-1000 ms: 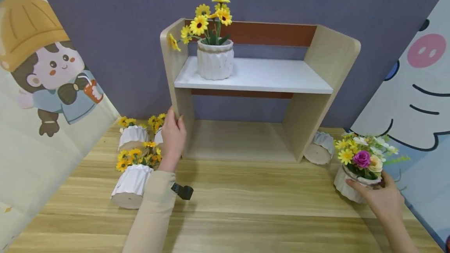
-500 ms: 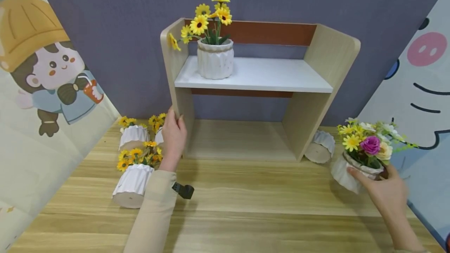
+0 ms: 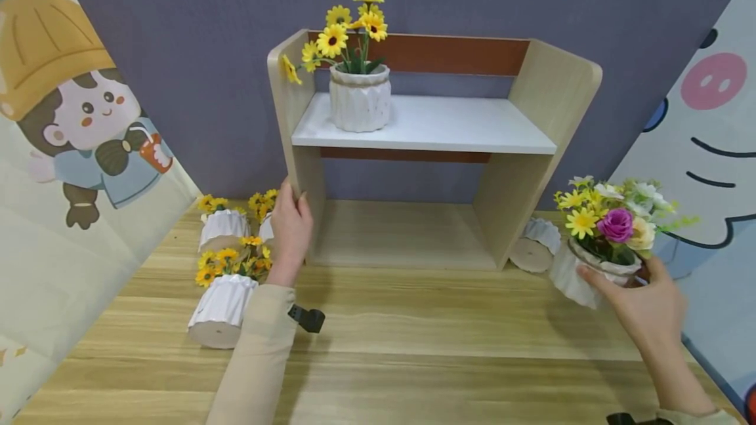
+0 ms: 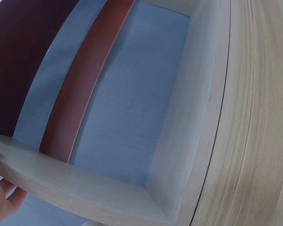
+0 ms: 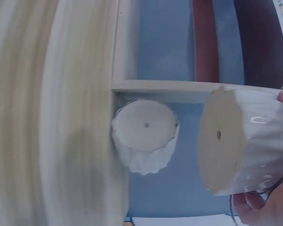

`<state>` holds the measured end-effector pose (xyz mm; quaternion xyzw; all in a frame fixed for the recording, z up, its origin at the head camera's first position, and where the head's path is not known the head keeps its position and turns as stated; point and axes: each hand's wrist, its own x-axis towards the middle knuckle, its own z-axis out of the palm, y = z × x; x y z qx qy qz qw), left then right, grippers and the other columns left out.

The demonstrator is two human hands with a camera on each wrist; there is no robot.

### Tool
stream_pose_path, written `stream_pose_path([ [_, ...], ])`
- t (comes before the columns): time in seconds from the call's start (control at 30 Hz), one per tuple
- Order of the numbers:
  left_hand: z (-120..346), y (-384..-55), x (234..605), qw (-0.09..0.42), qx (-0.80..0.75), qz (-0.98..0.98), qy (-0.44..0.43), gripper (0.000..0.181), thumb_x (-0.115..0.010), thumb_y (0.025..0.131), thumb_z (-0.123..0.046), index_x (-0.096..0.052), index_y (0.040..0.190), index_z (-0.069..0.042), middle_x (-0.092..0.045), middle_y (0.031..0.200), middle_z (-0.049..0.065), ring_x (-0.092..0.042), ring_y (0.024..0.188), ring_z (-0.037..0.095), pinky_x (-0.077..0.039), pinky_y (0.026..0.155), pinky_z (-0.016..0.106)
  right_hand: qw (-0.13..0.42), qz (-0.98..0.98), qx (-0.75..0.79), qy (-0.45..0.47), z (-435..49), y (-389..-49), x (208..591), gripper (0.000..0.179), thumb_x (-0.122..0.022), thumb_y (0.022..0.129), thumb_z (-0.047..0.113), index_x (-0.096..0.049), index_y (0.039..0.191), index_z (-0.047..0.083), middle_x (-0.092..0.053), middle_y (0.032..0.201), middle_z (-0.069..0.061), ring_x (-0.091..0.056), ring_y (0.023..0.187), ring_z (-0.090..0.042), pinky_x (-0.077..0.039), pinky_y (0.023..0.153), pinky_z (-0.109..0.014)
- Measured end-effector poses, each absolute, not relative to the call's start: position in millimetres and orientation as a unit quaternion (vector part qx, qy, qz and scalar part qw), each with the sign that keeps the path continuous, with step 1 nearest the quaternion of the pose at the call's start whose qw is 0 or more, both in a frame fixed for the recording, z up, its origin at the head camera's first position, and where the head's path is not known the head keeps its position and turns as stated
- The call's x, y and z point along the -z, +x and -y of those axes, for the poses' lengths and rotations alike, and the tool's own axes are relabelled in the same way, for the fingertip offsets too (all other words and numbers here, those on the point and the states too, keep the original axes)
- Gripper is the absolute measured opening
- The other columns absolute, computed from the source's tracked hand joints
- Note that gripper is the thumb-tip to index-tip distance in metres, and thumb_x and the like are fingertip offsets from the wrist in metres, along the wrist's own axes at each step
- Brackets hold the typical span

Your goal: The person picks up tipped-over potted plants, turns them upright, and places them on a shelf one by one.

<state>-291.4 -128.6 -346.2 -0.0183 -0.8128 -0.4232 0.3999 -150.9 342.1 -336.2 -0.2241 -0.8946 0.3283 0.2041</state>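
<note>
My left hand [image 3: 292, 231] grips the front edge of the left side panel of a small two-tier wooden shelf [image 3: 555, 97]. In the left wrist view its fingers [image 4: 14, 200] curl around that panel's edge. Off to the right, my right hand [image 3: 650, 310] holds a ribbed white flowerpot [image 3: 571, 279] by its rim, thumb in front. Yellow, white, peach and purple artificial flowers [image 3: 614, 225] fill this pot. It is held up off the table and tilted; its flat underside faces the right wrist camera. A pot of yellow daisies [image 3: 361, 100] stands upright on the shelf's white upper board [image 3: 461, 126], at the left.
Several white pots with yellow flowers, such as one near the front [image 3: 221, 313], lie on their sides left of the shelf. Another white pot [image 3: 535, 246] lies against its right side. The wood-grain table [image 3: 413, 333] meets a grey-blue wall [image 3: 195, 31]; cartoon panels flank both sides.
My right hand has raised the flowerpot from low near the table, tilting it and shifting it slightly left. My left hand keeps its grip on the shelf panel.
</note>
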Motion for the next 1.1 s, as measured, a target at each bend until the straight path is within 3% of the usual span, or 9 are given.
stream_pose_path([
  [0.23, 128.6, -291.1, 346.5, 0.411, 0.417, 0.811, -0.020, 0.033, -0.049, 0.092, -0.009, -0.048, 0.124, 0.000, -0.057, 0.111, 0.024, -0.057, 0.098, 0.040, -0.048, 0.081, 0.052, 0.221, 0.898, -0.320, -0.208, -333.9, -151.9, 319.0, 0.090, -0.073, 0.069, 0.047, -0.031, 0.142, 0.015, -0.046, 0.131, -0.024, -0.032, 0.077, 0.013, -0.032, 0.058, -0.012],
  [0.47, 129.2, -291.5, 346.3, 0.413, 0.418, 0.809, -0.023, 0.033, -0.048, 0.092, -0.009, -0.048, 0.124, 0.000, -0.057, 0.111, 0.024, -0.057, 0.098, 0.040, -0.048, 0.080, 0.052, 0.242, 0.889, -0.337, -0.194, -325.3, -155.5, 305.7, 0.088, -0.075, 0.069, 0.043, -0.033, 0.141, 0.018, -0.045, 0.133, -0.020, -0.039, 0.082, 0.007, -0.032, 0.059, -0.006],
  [0.6, 129.3, -291.8, 346.9, 0.405, 0.420, 0.812, -0.021, 0.034, -0.047, 0.092, -0.010, -0.047, 0.125, -0.001, -0.057, 0.113, 0.023, -0.057, 0.100, 0.040, -0.048, 0.082, 0.051, 0.253, 0.884, -0.347, -0.185, -321.4, -156.9, 300.4, 0.086, -0.076, 0.069, 0.041, -0.034, 0.141, 0.022, -0.045, 0.132, -0.019, -0.034, 0.080, 0.013, -0.033, 0.060, -0.005],
  [0.87, 129.3, -291.6, 348.4, 0.402, 0.422, 0.812, -0.022, 0.034, -0.048, 0.092, -0.009, -0.047, 0.125, -0.001, -0.057, 0.112, 0.023, -0.056, 0.100, 0.040, -0.048, 0.082, 0.051, 0.254, 0.890, -0.340, -0.167, -314.7, -161.3, 290.3, 0.084, -0.075, 0.070, 0.042, -0.035, 0.140, 0.018, -0.045, 0.133, -0.020, -0.044, 0.090, -0.004, -0.033, 0.060, -0.006],
  [1.0, 129.6, -292.0, 346.8, 0.409, 0.422, 0.809, -0.025, 0.033, -0.049, 0.091, -0.008, -0.048, 0.124, 0.000, -0.057, 0.111, 0.024, -0.057, 0.099, 0.040, -0.048, 0.081, 0.051, 0.264, 0.885, -0.349, -0.159, -309.8, -163.9, 285.5, 0.082, -0.075, 0.070, 0.041, -0.036, 0.140, 0.024, -0.046, 0.131, -0.014, -0.039, 0.087, 0.007, -0.033, 0.063, -0.005],
  [1.1, 129.5, -291.8, 346.2, 0.404, 0.424, 0.810, -0.024, 0.034, -0.048, 0.092, -0.009, -0.048, 0.124, -0.001, -0.057, 0.112, 0.023, -0.056, 0.100, 0.040, -0.048, 0.082, 0.051, 0.278, 0.883, -0.347, -0.152, -304.9, -165.7, 282.1, 0.080, -0.077, 0.068, 0.039, -0.040, 0.137, 0.024, -0.052, 0.117, -0.003, -0.039, 0.082, 0.008, -0.033, 0.062, -0.006],
])
